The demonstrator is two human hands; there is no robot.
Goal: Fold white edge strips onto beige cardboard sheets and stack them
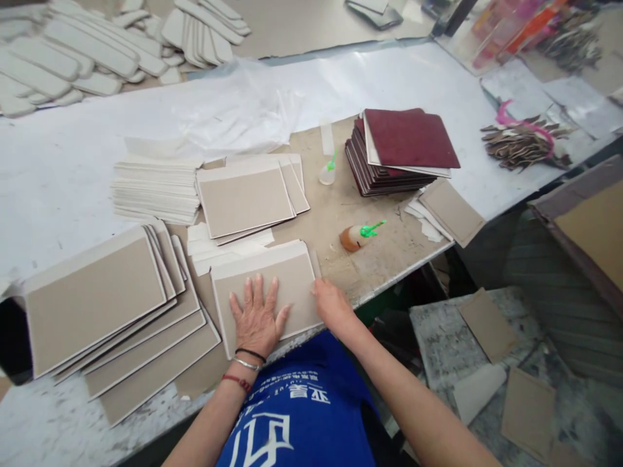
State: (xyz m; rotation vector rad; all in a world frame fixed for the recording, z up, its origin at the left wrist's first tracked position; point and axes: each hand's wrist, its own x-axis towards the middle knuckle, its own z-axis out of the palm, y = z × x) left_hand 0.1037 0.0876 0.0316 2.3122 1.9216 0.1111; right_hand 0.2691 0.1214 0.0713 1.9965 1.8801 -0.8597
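My left hand (257,318) lies flat, fingers spread, on a beige rectangular panel (292,285) with a pale band along its far edge. At the panel's right edge my right hand (333,307) is closed. A thin pale flat strip (315,263) sticks out from its fingers along that edge; whether it is a loose tool or part of the panel is hard to tell. Beyond the panel lie white paper strips (199,250) and a small pile of similar panels (246,201). A larger, fanned pile of panels (92,285) sits to the left.
A small bottle of amber liquid (351,239) with a green nozzle is tipped on the brown board, and a clear bottle (328,172) stands behind it. Maroon covers (413,139) are stacked at the right. White sheets (156,188) are piled at the back left. The table edge runs near my body.
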